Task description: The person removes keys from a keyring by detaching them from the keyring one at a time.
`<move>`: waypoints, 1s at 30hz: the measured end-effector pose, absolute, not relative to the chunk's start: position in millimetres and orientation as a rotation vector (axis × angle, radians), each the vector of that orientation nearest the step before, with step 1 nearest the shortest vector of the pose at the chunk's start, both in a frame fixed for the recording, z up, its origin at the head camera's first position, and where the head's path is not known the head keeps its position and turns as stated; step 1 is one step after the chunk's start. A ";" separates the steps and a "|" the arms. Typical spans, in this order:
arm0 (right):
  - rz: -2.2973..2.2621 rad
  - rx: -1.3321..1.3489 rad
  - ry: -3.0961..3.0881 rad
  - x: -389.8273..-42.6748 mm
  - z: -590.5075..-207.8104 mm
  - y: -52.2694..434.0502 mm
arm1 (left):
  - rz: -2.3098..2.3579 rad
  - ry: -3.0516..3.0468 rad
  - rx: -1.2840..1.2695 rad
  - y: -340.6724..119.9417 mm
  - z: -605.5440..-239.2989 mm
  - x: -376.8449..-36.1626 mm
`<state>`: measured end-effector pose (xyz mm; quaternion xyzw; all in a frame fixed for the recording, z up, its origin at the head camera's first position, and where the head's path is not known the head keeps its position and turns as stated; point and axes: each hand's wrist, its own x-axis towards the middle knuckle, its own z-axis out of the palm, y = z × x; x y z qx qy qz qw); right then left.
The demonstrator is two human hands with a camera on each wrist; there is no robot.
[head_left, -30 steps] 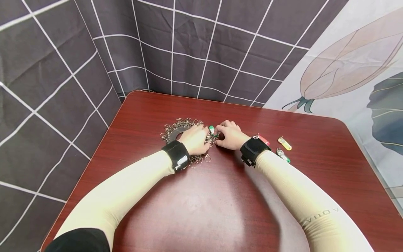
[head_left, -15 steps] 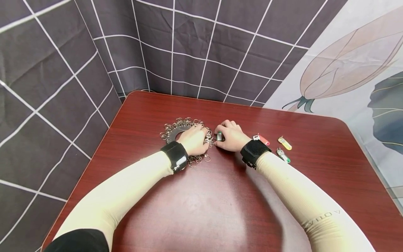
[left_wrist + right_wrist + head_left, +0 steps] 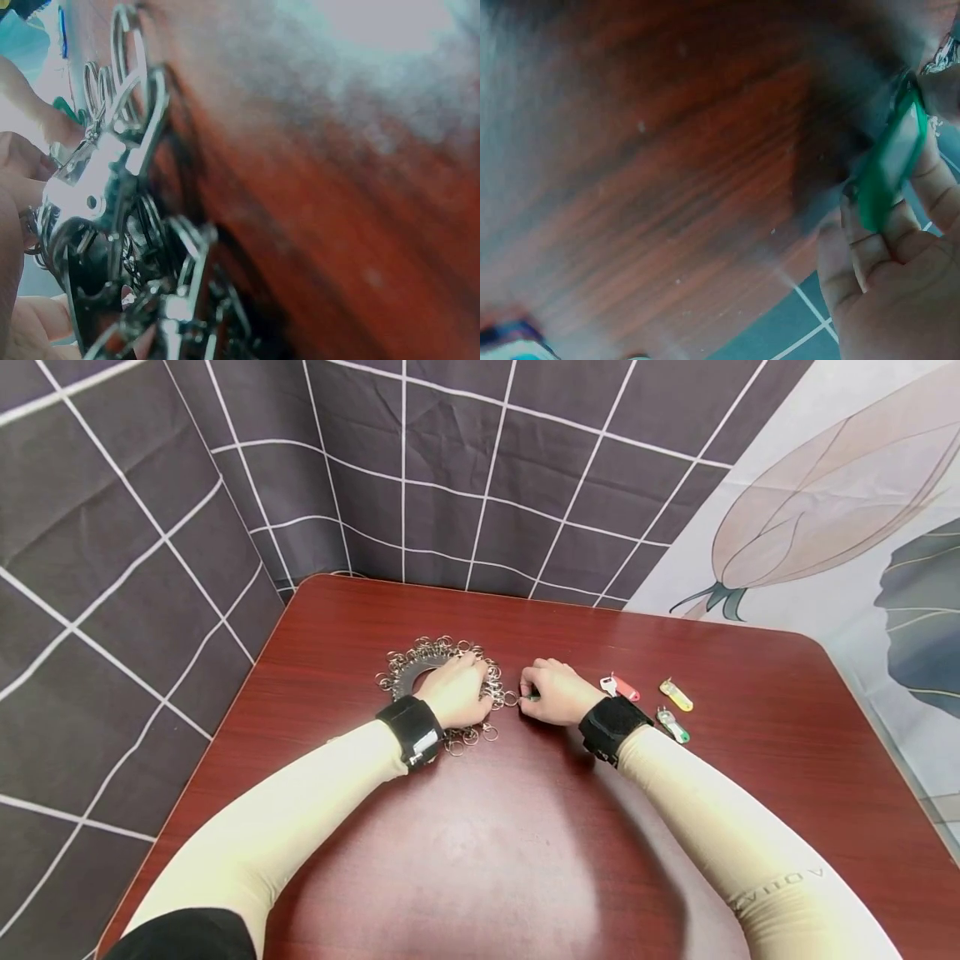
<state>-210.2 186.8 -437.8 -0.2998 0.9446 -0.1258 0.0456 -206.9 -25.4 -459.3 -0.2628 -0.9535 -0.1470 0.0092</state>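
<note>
A flat grey ring (image 3: 408, 678) lies on the table with several metal clips (image 3: 94, 187) and small split rings along its edge. My left hand (image 3: 455, 692) grips its right side, covering part of it. In the left wrist view, fingers (image 3: 22, 187) bend around the clips. Just to the right, my right hand (image 3: 557, 693) pinches a green key tag (image 3: 894, 165) with a pale label, mostly hidden in the head view. One split ring (image 3: 511, 698) sticks out from the grey ring toward the right fingertips.
Right of the right hand lie a red key tag (image 3: 626, 688) with a key, a yellow key tag (image 3: 677, 695) and another green key tag (image 3: 672, 725). Dark gridded cloth (image 3: 442, 468) hangs behind the brown table (image 3: 480, 860).
My right hand has drawn slightly right, away from the clips, with the green key tag, which has turned in under the fingers. The left hand keeps its grip; the head view has shifted slightly.
</note>
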 end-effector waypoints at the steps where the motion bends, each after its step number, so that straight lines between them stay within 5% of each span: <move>1: -0.410 -0.919 2.878 -209.2 -438.1 186.6 | -0.464 -2.978 -0.821 -25.6 -459.1 -206.6; 30: -1.003 -0.670 2.791 -197.8 -424.1 180.3 | -0.730 -2.980 -0.915 -13.8 -432.8 -198.8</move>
